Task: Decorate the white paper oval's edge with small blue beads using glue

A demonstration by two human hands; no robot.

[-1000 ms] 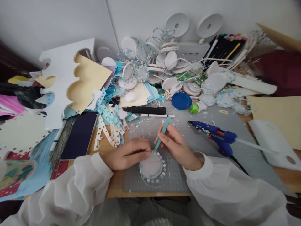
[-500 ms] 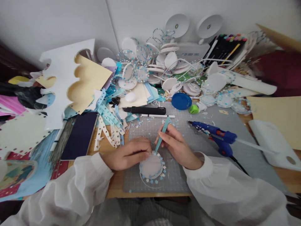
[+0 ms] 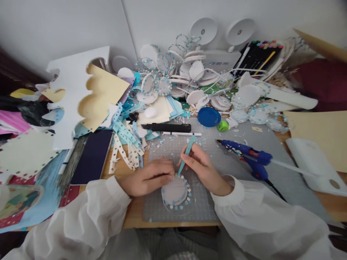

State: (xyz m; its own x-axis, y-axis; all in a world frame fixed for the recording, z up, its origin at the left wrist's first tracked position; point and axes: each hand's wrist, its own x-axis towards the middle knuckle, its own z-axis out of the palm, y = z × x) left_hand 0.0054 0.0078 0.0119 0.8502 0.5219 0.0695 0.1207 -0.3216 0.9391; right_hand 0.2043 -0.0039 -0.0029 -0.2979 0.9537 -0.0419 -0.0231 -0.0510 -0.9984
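Teal tweezers (image 3: 187, 153) are pinched in my right hand (image 3: 202, 166), pointing down. Their tips meet the upper rim of a round white disc (image 3: 175, 191), close to my left fingertips. Small blue and white stars (image 3: 189, 189) line the disc's edge, and a thin clear loop trails around its lower side. My left hand (image 3: 154, 176) is closed, thumb and fingers pressed on the disc's upper left edge; its exact grip is partly hidden. Beneath lies a grey cutting mat (image 3: 200, 213).
A blue glue gun (image 3: 248, 153) lies right of my right hand, its cord running toward me. Ahead are a black pen-like tool (image 3: 168, 127), a blue lid (image 3: 208, 116) and piled star-trimmed discs (image 3: 164, 86). Punched paper strips (image 3: 124, 150) and a dark phone-like slab (image 3: 92, 157) sit left.
My right hand and the tweezers have shifted very slightly left, the tips staying at the disc's rim. The disc has turned or shifted a little. My left hand is almost unmoved.
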